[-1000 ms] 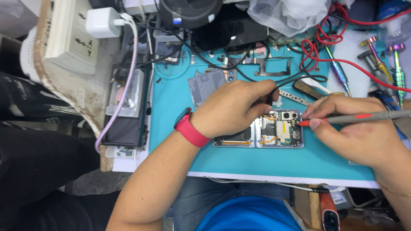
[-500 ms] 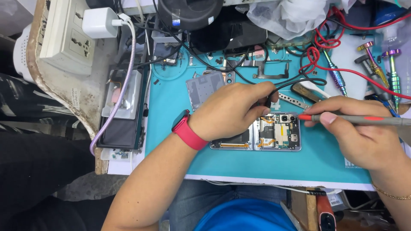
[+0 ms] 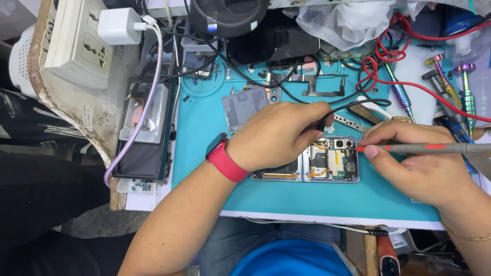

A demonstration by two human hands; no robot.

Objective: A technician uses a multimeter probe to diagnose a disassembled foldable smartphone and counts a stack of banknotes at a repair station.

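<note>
An opened folding phone (image 3: 317,161) lies flat on the teal mat (image 3: 204,153), near the mat's front edge and about midway along it, back cover off, with cameras, thin orange ribbon strips and small boards bare. The left hand (image 3: 279,135) rests over the phone's left half, fingers drawn together and pinched on a thin black probe (image 3: 322,122) whose cable loops back toward the rear of the desk. The right hand (image 3: 419,163) sits at the phone's right edge, fingers closed on a slim grey probe with red bands (image 3: 424,148), held nearly level, its red tip just beside the upper right corner of the phone.

The phone looks light and stiff in its metal frame, but the insides are fragile: the ribbons would likely tear and the connectors bend under slight pressure. It is probably best held by the outer frame edges, pressed down flat on the mat, never by the hinge line or the bare parts. The probes are light and thin and seem to want a pencil grip near the tip.

Screwdrivers (image 3: 450,87) stand at the mat's rear right corner; a grey cover plate (image 3: 245,107) lies behind the left hand.
</note>
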